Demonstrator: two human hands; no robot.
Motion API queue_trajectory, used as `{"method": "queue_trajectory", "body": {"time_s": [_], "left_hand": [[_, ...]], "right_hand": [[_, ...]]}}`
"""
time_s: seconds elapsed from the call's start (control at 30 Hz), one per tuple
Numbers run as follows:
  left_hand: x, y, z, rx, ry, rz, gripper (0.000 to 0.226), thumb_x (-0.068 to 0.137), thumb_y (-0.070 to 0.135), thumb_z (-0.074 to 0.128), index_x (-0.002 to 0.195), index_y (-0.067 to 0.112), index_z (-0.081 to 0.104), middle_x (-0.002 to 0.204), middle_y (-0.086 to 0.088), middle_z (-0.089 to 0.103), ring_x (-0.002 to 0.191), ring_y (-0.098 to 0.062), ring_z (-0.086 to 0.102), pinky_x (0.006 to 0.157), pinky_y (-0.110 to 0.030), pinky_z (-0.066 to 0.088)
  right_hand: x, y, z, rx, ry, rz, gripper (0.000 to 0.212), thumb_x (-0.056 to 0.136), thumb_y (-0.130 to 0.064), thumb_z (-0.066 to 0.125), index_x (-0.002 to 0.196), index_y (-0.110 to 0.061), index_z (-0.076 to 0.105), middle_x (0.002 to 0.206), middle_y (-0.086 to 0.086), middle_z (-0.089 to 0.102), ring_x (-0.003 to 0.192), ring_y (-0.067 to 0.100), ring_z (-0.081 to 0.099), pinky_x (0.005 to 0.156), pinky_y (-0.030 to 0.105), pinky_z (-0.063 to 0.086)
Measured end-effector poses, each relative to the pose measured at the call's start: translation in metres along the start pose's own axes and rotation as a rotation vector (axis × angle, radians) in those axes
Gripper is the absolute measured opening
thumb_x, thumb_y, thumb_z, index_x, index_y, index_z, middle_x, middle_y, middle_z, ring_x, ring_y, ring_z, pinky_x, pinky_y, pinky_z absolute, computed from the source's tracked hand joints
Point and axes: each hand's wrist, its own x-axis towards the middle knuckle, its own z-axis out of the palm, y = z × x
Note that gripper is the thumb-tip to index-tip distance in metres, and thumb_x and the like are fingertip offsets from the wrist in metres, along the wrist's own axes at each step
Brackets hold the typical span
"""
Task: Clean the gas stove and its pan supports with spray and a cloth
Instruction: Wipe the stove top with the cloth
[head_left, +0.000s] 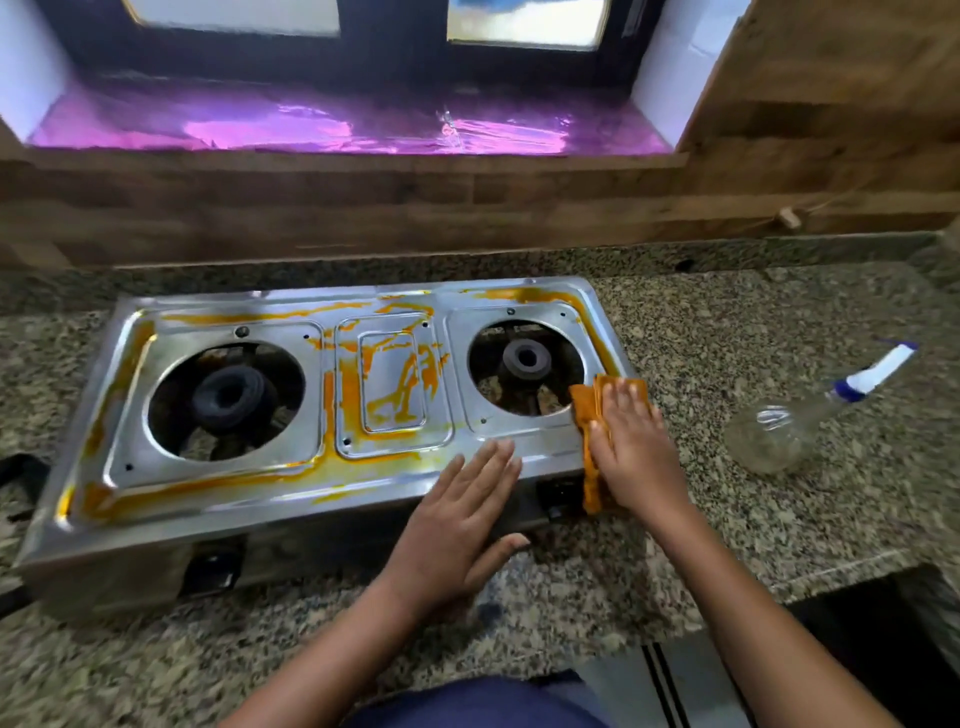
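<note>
Your right hand (631, 441) flat on the folded orange cloth (584, 405), left hand (457, 514) flat on the streaked steel gas stove (218, 332): sweep firmly towards nine o'clock.

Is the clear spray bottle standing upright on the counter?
No, the clear spray bottle lies on its side on the speckled granite counter.

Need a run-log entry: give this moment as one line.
phase: wiping stove; right hand: presses orange cloth beside right burner; left hand: flat on stove front; orange stains: across top; spray bottle: lying on counter
</note>
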Motion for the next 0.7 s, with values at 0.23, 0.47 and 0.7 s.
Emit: {"method": "queue_trajectory", "body": {"time_s": [0.23,0.47,0.7], "left_hand": [[0.045,0.032,0.021,0.043,-0.1,-0.116,0.078,0.097,0.064,0.021,0.148,0.007,0.035,0.156,-0.011,0.03,0.146,-0.024,0.024,0.115,-0.045,0.031],[0.046,0.027,0.032,0.089,-0.075,-0.103,0.077,0.096,0.064,0.029,0.149,0.007,0.034,0.156,-0.01,0.031,0.146,-0.024,0.025,0.114,-0.039,0.023],[0.045,0.031,0.031,0.118,-0.023,-0.121,0.074,0.096,0.06,0.038,0.149,0.008,0.034,0.157,-0.008,0.03,0.147,-0.022,0.024,0.114,-0.039,0.027]], "right_hand": [[0.06,0.003,-0.007,-0.02,-0.025,0.06,0.062,0.104,-0.043,0.021,0.155,-0.012,0.006,0.164,0.006,-0.001,0.15,0.018,-0.006,0.121,0.039,-0.003],[0.147,0.004,-0.013,-0.05,-0.042,-0.064,0.063,0.103,-0.046,0.023,0.156,-0.015,0.009,0.164,0.004,0.003,0.151,0.017,-0.002,0.122,0.038,0.002],[0.113,0.011,-0.008,-0.009,-0.024,-0.146,0.062,0.102,-0.045,0.021,0.156,-0.023,0.003,0.163,0.002,0.003,0.15,0.016,-0.002,0.121,0.041,0.0]]}}
